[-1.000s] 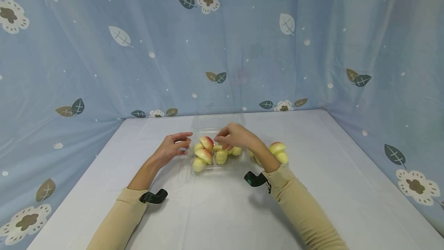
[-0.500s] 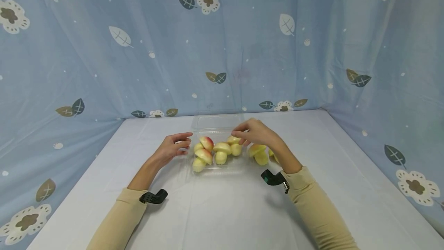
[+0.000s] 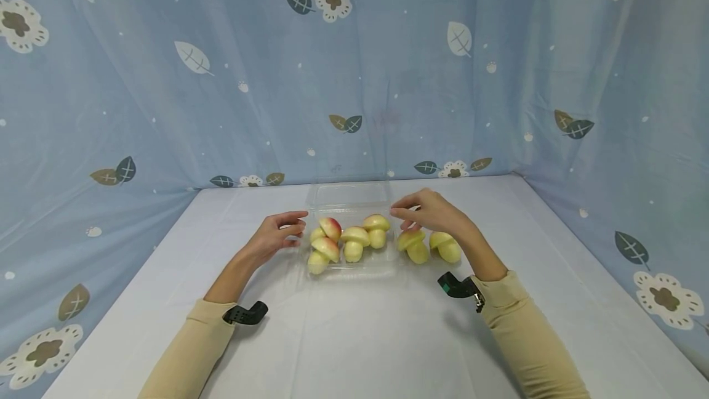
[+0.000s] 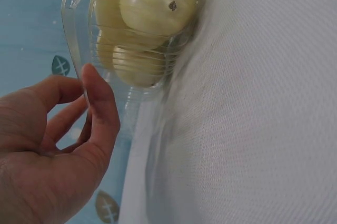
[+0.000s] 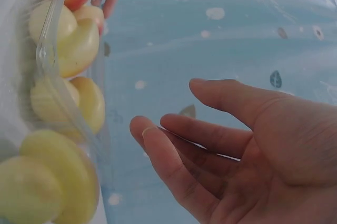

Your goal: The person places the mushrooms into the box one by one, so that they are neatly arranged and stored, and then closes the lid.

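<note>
A clear plastic box (image 3: 354, 268) holds several pale yellow, mushroom-shaped pieces, among them one with a reddish cap (image 3: 376, 229) at its right end. My left hand (image 3: 274, 236) stays at the box's left side, its fingers loosely bent; in the left wrist view the fingertips touch the clear rim (image 4: 70, 24). Just past the right rim hovers my right hand (image 3: 429, 211), fingers spread and holding nothing. Below it, two more mushroom-shaped pieces lie on the table, a nearer one (image 3: 413, 246) and one farther right (image 3: 445, 247).
The box's transparent lid (image 3: 349, 194) is raised at the back, before a blue patterned curtain (image 3: 388, 66). A white cloth (image 3: 354, 337) covers the table. Black wrist cameras (image 3: 246, 314) sit at both cuffs.
My right hand has moved rightward from above the box to beyond its right rim, uncovering the pieces inside and the two beside it. My left hand has stayed in place.
</note>
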{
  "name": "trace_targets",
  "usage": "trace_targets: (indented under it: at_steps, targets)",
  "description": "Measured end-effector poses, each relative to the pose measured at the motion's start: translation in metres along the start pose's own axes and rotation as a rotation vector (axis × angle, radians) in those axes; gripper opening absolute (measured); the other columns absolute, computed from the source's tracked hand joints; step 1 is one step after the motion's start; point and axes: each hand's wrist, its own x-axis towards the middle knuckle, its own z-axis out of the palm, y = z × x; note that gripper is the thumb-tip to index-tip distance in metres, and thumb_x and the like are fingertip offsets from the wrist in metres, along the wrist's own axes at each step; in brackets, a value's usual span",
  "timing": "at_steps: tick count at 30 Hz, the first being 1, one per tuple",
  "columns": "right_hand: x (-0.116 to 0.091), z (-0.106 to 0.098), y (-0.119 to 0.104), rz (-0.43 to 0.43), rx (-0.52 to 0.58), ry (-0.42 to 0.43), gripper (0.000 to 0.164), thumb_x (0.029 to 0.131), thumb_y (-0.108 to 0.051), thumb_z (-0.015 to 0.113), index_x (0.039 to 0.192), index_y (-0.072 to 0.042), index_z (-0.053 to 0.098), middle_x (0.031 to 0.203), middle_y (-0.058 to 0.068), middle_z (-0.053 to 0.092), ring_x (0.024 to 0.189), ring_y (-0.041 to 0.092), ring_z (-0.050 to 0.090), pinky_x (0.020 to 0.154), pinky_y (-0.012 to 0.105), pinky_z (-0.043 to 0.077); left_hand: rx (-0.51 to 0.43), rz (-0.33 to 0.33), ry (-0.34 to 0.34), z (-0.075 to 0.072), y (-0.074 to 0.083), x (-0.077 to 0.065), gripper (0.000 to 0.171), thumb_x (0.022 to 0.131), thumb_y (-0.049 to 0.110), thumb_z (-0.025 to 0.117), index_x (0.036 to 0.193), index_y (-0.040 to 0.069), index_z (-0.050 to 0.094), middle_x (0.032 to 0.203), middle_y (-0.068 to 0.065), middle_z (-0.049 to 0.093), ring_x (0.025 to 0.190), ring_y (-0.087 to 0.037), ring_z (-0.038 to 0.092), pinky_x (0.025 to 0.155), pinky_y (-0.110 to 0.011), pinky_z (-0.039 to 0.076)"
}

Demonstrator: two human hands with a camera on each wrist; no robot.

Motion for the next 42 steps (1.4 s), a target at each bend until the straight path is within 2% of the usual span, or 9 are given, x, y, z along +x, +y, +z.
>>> trace_targets:
  at_steps: [8, 16, 29, 36, 42]
  targets:
    - [-0.009, -0.01, 0.018, 0.01, -0.005, 0.009, 0.044, 0.099, -0.031, 0.059, 0.131, -0.002, 0.061, 0.126, 0.023, 0.064, 0.093, 0.029, 0.072, 0.077, 0.042, 0.061, 0.005, 0.018, -0.009, 0.0, 0.0, 0.0, 0.053, 0.098, 0.016, 0.061, 0.147, 0.002, 0.044, 0.121, -0.016, 0.053, 0.096, -0.02, 0.062, 0.076, -0.027, 0.059]
    - [-0.015, -0.02, 0.033, 0.041, -0.018, 0.007, 0.048, 0.099, -0.032, 0.059, 0.134, 0.0, 0.057, 0.132, 0.022, 0.06, 0.094, 0.025, 0.072, 0.076, 0.039, 0.061, -0.002, -0.003, 0.0, 0.0, 0.002, 0.001, 0.052, 0.098, 0.015, 0.061, 0.146, 0.005, 0.045, 0.115, -0.005, 0.053, 0.096, -0.02, 0.061, 0.074, -0.025, 0.058]
    - [-0.026, -0.029, 0.049, 0.087, 0.028, -0.006, 0.053, 0.099, -0.035, 0.059, 0.139, 0.0, 0.053, 0.137, 0.024, 0.055, 0.096, 0.026, 0.071, 0.076, 0.035, 0.06, 0.0, 0.008, -0.009, -0.002, 0.001, 0.0, 0.054, 0.098, 0.018, 0.062, 0.147, 0.005, 0.045, 0.125, -0.018, 0.05, 0.098, -0.021, 0.062, 0.075, -0.025, 0.058]
    - [-0.03, -0.035, 0.057, 0.097, 0.001, -0.009, 0.057, 0.098, -0.039, 0.06, 0.139, -0.001, 0.052, 0.136, 0.022, 0.056, 0.097, 0.024, 0.07, 0.077, 0.035, 0.06, -0.007, -0.02, 0.011, -0.001, 0.002, -0.001, 0.051, 0.098, 0.017, 0.062, 0.146, 0.007, 0.047, 0.115, -0.006, 0.053, 0.097, -0.02, 0.061, 0.075, -0.026, 0.058]
    - [-0.035, -0.044, 0.065, 0.129, -0.012, -0.005, 0.059, 0.098, -0.039, 0.06, 0.141, -0.001, 0.049, 0.138, 0.024, 0.054, 0.096, 0.023, 0.07, 0.076, 0.034, 0.06, -0.01, -0.01, 0.005, 0.0, 0.003, -0.002, 0.053, 0.098, 0.017, 0.062, 0.146, 0.005, 0.045, 0.11, -0.002, 0.055, 0.099, -0.023, 0.062, 0.075, -0.026, 0.059]
